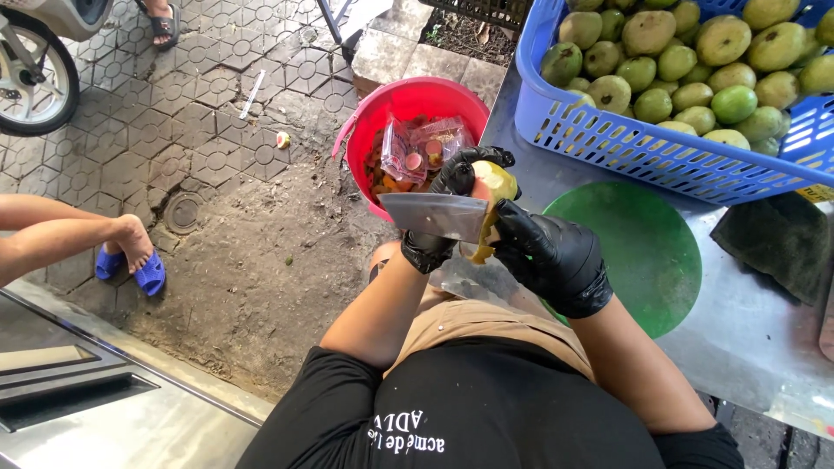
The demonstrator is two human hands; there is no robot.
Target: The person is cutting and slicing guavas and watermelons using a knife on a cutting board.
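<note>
Nearest to you, your right hand (552, 256) is closed around the handle of a cleaver (434, 217). Its broad blade lies flat across the view and meets the mango (497, 182) just below the fruit's middle. Your left hand (452, 182) is wrapped around the far side of that mango, holding it in the air between your body and the red bucket (417, 95). Both hands wear black gloves.

The fruit shows pale yellow-green flesh, and a strip of peel (482, 243) hangs below the blade. Bare flesh like this is probably wet and slick against a glove, so grip it by the ends and any skin that's left, keeping your fingertips behind the edge. It looks firm and light enough for one hand, though how much skin remains on the hidden side can't be seen from here.

Just past your right hand, a round green cutting board (643, 243) lies on the steel table (747, 330), with a dark cloth (782, 243) beside it. The bucket stands on the ground beyond the mango and holds peelings and small plastic bags. Farthest off, a blue basket (608, 148) on the table is heaped with whole green mangoes.
</note>
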